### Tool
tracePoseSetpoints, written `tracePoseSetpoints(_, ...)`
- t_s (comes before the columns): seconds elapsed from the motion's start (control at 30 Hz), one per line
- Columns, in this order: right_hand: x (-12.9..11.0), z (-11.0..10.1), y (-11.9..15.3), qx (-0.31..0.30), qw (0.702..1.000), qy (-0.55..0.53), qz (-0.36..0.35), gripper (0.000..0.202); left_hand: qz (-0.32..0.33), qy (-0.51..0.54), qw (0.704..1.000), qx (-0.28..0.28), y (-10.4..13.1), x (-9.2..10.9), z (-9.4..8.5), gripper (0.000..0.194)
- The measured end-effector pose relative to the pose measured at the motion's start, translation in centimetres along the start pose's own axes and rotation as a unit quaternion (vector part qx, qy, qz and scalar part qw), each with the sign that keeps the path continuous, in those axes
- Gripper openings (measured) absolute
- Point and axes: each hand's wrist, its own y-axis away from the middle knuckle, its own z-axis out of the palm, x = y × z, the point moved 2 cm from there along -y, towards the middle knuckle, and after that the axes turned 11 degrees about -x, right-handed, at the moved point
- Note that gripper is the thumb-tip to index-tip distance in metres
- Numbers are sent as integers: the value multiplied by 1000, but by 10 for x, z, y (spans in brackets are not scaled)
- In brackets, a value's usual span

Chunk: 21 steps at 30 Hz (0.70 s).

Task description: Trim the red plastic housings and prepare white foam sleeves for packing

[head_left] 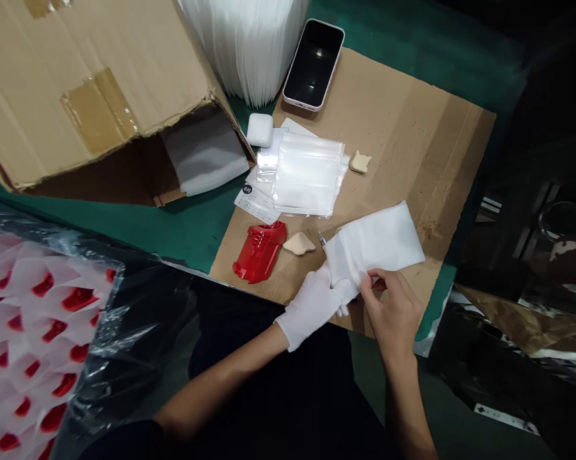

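A stack of flat white translucent sleeves (388,239), apparently thin foam, lies over the cardboard sheet. My left hand (311,303), in a white glove, grips their near end, its fingers partly hidden. My right hand (396,306) is bare; its thumb and forefinger pinch the near edge of a sleeve. A small silver tip (322,238) of something I cannot make out sticks out beside the sleeves. To the left is a glossy red plastic part (260,252) with a beige angular scrap (298,243) right beside it.
Clear plastic bags (310,172), paper labels (257,203), a white case (260,130), a phone (314,64) and another beige scrap (361,162) lie around the cardboard sheet (412,121). An open carton (91,83) and a sleeve pile (250,45) stand behind; wrapped red parts (39,338) fill a plastic-lined container.
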Motion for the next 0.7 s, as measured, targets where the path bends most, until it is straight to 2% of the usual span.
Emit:
tracePoseSetpoints(0.17, 2, -3, -7, -1, 999, -26, 24, 4, 30, -76, 996, -25, -5, 10, 2, 25)
tracePoseSetpoints(0.27, 8, 3, -16, -17, 998, -27, 50, 18, 26, -142, 989, -14, -5, 17, -1, 33)
tracePoseSetpoints(0.33, 11, 7, -26, -34, 999, -5, 38, 21, 27, -175, 984, -21, -2, 22, -4, 37)
tracePoseSetpoints(0.43, 13, 6, -39, -46, 999, 19, 2, 13, 55, -140, 986, -75, 3, 28, -10, 50)
tracePoseSetpoints(0.53, 16, -2, -47, -44, 998, -47, 2, 15, 116, -46, 987, -105, 4, 30, -16, 51)
tracePoseSetpoints(0.6, 18, -10, -48, -31, 994, -100, 17, 15, 160, -31, 983, -80, 1, 31, -18, 48)
tracePoseSetpoints(0.7, 21, -22, -49, -8, 983, -176, 49, 15, 187, -58, 980, 25, -8, 36, -18, 24)
